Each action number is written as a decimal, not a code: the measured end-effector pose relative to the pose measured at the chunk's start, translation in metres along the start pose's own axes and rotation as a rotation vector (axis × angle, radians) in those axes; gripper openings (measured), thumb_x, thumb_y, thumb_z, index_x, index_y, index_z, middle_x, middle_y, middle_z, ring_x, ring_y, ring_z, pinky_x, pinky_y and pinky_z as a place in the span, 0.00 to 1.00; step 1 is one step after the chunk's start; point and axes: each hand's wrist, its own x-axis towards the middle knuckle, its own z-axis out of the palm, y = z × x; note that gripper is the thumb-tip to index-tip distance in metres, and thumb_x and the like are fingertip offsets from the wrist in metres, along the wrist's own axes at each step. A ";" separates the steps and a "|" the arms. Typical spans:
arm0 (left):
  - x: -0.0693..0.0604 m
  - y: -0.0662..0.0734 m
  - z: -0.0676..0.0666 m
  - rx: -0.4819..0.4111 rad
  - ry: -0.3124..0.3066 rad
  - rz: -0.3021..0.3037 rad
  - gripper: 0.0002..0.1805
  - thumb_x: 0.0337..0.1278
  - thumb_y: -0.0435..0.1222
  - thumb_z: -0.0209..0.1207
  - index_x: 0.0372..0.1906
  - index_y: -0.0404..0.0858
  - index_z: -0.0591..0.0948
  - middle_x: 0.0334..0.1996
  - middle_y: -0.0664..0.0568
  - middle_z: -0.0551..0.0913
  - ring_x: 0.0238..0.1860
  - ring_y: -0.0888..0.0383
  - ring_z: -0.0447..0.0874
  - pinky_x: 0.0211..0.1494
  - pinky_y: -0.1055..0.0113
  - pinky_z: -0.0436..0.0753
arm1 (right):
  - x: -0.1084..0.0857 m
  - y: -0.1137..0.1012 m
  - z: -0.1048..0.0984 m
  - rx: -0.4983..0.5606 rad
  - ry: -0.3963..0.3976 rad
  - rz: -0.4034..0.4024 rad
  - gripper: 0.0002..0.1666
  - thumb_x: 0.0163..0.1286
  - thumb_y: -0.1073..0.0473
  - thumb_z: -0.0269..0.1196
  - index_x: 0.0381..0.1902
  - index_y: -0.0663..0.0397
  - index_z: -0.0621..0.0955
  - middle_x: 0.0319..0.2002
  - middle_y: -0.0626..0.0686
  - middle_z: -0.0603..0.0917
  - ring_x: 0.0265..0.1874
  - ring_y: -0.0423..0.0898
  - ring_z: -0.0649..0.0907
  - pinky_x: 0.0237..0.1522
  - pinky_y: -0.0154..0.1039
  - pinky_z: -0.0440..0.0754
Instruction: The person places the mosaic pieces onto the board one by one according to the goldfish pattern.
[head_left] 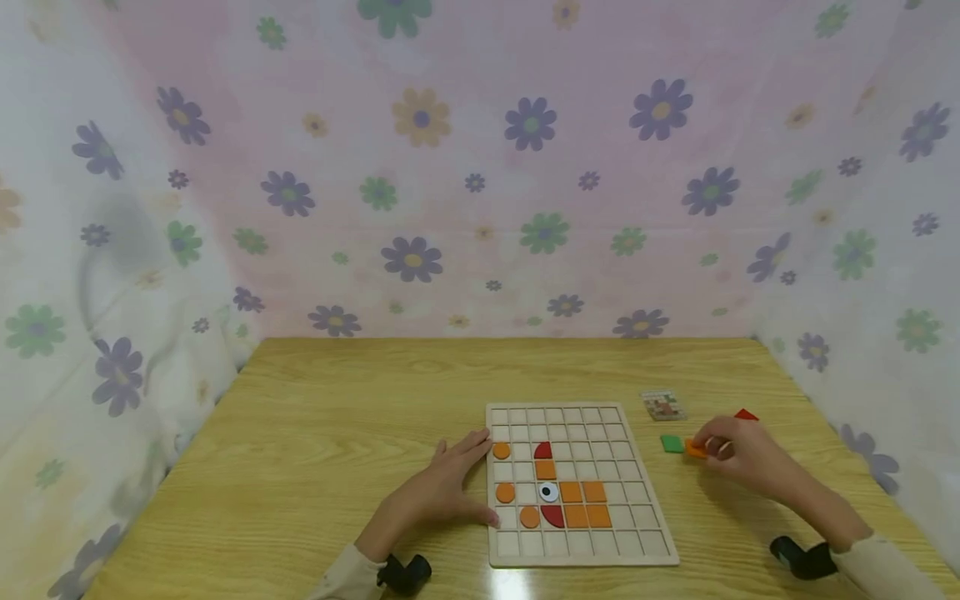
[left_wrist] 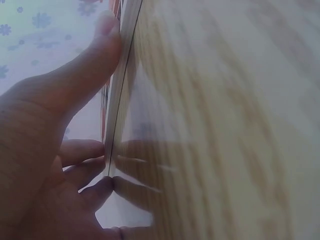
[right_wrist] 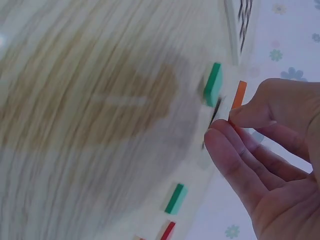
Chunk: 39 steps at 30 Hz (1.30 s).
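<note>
A wooden grid board (head_left: pixel 517 546) lies flat on the table. On it sit several orange squares (head_left: pixel 573 492), orange discs (head_left: pixel 506 492), two red quarter-round pieces (head_left: pixel 552 517) and an eye disc (head_left: pixel 549 492). Along the board's left side rests my left hand (head_left: pixel 442 487), its thumb and fingers touching the edge, as the left wrist view (left_wrist: pixel 55 120) also shows. To the right of the board, my right hand (head_left: pixel 742 454) pinches an orange tile (right_wrist: pixel 239 95) between thumb and fingers, just above the tabletop. A green square tile (head_left: pixel 671 443) lies beside it.
A small patterned card (head_left: pixel 663 405) lies beyond the board's right edge. Behind the right hand a red piece (head_left: pixel 746 414) shows partly. The right wrist view has another green piece (right_wrist: pixel 175 199) and a red piece (right_wrist: pixel 168 231). Flowered cloth (head_left: pixel 480 208) surrounds the table.
</note>
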 end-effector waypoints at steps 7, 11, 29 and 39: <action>0.001 0.000 0.000 -0.012 -0.004 0.001 0.59 0.38 0.63 0.67 0.74 0.39 0.55 0.74 0.51 0.49 0.74 0.53 0.44 0.71 0.41 0.39 | 0.008 -0.014 0.006 0.017 0.012 -0.074 0.14 0.51 0.77 0.65 0.33 0.56 0.82 0.33 0.50 0.80 0.26 0.35 0.79 0.23 0.31 0.80; 0.000 -0.002 0.000 -0.006 0.000 0.010 0.59 0.38 0.63 0.67 0.74 0.39 0.56 0.74 0.50 0.50 0.74 0.53 0.45 0.70 0.40 0.39 | 0.013 -0.023 0.011 0.038 0.018 -0.124 0.15 0.50 0.78 0.66 0.32 0.56 0.82 0.33 0.51 0.80 0.26 0.37 0.80 0.22 0.30 0.80; 0.001 -0.004 0.001 -0.017 0.007 0.005 0.60 0.37 0.63 0.67 0.74 0.39 0.55 0.74 0.51 0.49 0.74 0.53 0.44 0.71 0.42 0.38 | 0.035 -0.055 0.031 0.104 -0.025 -0.212 0.15 0.52 0.78 0.64 0.34 0.57 0.82 0.32 0.50 0.80 0.27 0.37 0.79 0.23 0.30 0.81; 0.001 -0.002 0.001 -0.009 0.006 0.007 0.60 0.37 0.62 0.67 0.74 0.39 0.56 0.74 0.50 0.49 0.74 0.52 0.44 0.70 0.40 0.39 | 0.040 -0.068 0.040 0.155 -0.090 -0.193 0.13 0.55 0.76 0.63 0.35 0.55 0.81 0.35 0.49 0.79 0.29 0.36 0.77 0.25 0.31 0.81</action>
